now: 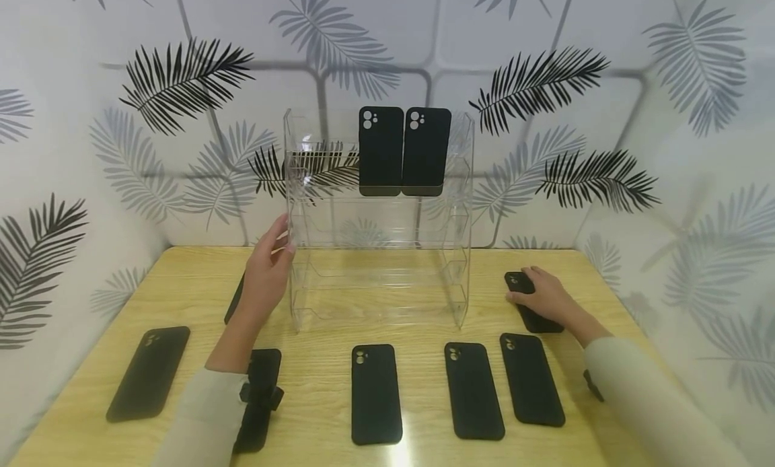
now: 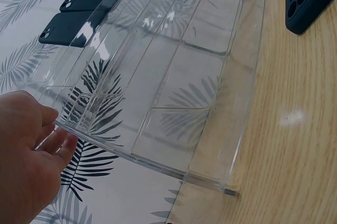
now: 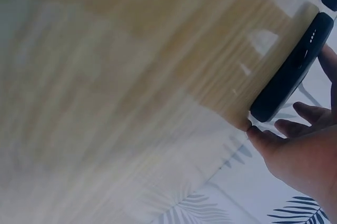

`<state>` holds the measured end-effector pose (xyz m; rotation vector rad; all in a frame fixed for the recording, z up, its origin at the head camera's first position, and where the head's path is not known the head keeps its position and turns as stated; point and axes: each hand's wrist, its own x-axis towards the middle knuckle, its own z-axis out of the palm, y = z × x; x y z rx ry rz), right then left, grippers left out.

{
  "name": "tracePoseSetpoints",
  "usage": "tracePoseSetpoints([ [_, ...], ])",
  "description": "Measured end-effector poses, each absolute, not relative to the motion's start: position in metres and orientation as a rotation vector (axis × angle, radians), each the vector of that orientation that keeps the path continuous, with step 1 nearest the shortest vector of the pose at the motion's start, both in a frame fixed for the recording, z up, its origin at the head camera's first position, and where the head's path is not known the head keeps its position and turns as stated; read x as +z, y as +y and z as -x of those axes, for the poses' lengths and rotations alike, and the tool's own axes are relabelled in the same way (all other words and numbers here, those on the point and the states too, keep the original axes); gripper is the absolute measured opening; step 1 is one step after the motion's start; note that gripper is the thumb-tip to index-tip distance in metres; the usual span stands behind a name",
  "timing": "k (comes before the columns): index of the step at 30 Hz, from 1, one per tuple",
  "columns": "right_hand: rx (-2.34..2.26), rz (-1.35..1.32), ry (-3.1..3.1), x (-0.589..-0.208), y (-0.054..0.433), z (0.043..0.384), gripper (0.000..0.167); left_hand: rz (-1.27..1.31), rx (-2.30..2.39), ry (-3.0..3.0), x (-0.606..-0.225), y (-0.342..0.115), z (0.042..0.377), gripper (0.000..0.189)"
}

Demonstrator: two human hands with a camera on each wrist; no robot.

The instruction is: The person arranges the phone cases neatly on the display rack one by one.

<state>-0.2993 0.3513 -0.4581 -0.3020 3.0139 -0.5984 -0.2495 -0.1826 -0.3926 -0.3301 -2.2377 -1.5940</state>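
As hand (image 1: 268, 272) holds rack edge (image 2: 134, 157), space rightward

Here's the worktop (image 1: 321, 403), pale and wood-grained, a clear tiered rack (image 1: 381, 313) standing upright toward the back! Dark phone cases (image 1: 377, 394) lie across it: one far left (image 1: 148, 374), one partly behind the left sleeve (image 1: 202, 413), one front and centre, a pair to the right (image 1: 474, 390), another half hidden left of the rack. And over on the right, one more in the right grip (image 1: 547, 295), resting or lifted, too close to call.
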Motion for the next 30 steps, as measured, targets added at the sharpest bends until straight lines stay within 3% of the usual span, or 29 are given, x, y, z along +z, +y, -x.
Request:
tracePoseSetpoints([
  [30,-0.515,0.181,3.179,-0.4520,0.3491,0.3075,0.079,0.317,-1.609,-2.248,-0.3928,-0.1815,0.2494,0.056],
])
